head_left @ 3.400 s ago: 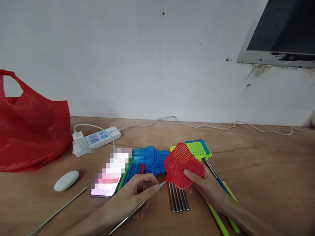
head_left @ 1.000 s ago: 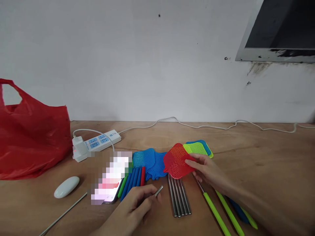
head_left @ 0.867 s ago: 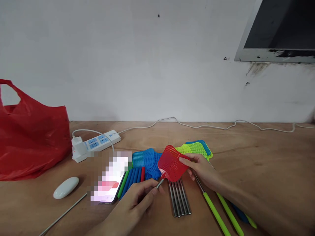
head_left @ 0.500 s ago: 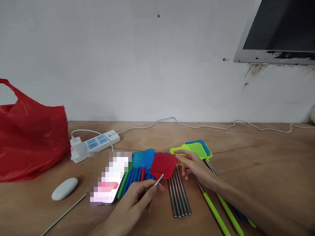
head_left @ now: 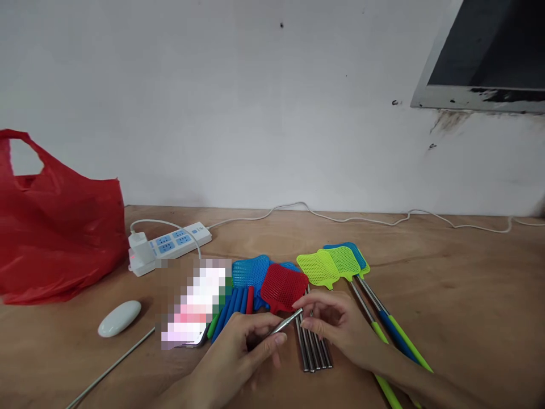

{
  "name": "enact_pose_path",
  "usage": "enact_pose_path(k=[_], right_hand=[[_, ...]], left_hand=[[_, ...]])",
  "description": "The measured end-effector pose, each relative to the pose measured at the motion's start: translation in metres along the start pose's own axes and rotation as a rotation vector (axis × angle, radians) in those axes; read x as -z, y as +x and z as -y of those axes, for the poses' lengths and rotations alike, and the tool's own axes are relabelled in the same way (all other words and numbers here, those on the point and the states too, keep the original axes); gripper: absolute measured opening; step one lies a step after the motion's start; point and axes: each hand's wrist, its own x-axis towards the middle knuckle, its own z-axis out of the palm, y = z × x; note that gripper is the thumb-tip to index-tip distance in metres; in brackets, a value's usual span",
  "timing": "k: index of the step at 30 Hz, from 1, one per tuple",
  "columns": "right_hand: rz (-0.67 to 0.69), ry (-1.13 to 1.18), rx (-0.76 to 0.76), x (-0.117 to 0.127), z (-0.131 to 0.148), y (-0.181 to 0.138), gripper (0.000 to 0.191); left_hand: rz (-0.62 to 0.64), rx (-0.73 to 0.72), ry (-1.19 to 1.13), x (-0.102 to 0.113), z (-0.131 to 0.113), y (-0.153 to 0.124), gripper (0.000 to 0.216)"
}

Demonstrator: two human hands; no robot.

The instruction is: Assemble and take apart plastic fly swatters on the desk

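Note:
My left hand (head_left: 244,352) is closed around a thin metal rod (head_left: 286,324), whose bright end points up and to the right. Beside that end is my right hand (head_left: 336,324), thumb and forefinger curved and apart; whether they touch the rod I cannot tell. Just behind lies a red fly swatter head (head_left: 284,287), next to overlapping blue swatter heads (head_left: 250,272). Several loose metal rods (head_left: 313,352) lie side by side, partly under my right hand. Blue grip tubes (head_left: 232,309), a green tube (head_left: 213,322) and a red tube (head_left: 250,300) lie left of the red head.
Yellow-green swatters (head_left: 319,268) with long handles and a blue one (head_left: 398,338) lie on the right. A lit phone (head_left: 200,307), a white oval object (head_left: 120,318), a power strip (head_left: 174,244) and a red plastic bag (head_left: 63,233) are on the left. A cable (head_left: 353,219) runs along the wall.
My right hand has moved down and left from the swatter heads to the rod's end. My left hand has shifted slightly right with the rod, and the view has turned a little.

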Motion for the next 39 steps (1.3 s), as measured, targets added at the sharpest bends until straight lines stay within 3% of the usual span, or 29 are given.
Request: enact_pose_path(k=[4, 8, 16, 22, 30, 39], right_hand=[[-0.026, 0.040, 0.014, -0.005, -0.001, -0.003, 0.018], [-0.025, 0.156, -0.080, -0.003, 0.005, -0.007, 0.020], [-0.172, 0.452, -0.087, -0.002, 0.007, -0.008, 0.028], [-0.428, 0.540, -0.031, 0.010, 0.004, 0.000, 0.027], [-0.577, 0.641, -0.039, 0.026, -0.001, 0.010, 0.029], [-0.553, 0.618, -0.101, 0.026, 0.000, 0.011, 0.035]], left_hand=[[0.029, 0.033, -0.009, -0.003, -0.002, -0.002, 0.049], [0.086, 0.041, -0.041, -0.004, 0.000, -0.004, 0.053], [0.041, 0.043, -0.097, -0.009, 0.004, -0.003, 0.052], [0.055, 0.088, -0.137, -0.012, 0.009, -0.005, 0.055], [0.042, 0.085, -0.151, -0.017, 0.008, -0.005, 0.054], [0.072, 0.060, -0.102, -0.016, 0.005, -0.008, 0.051]])
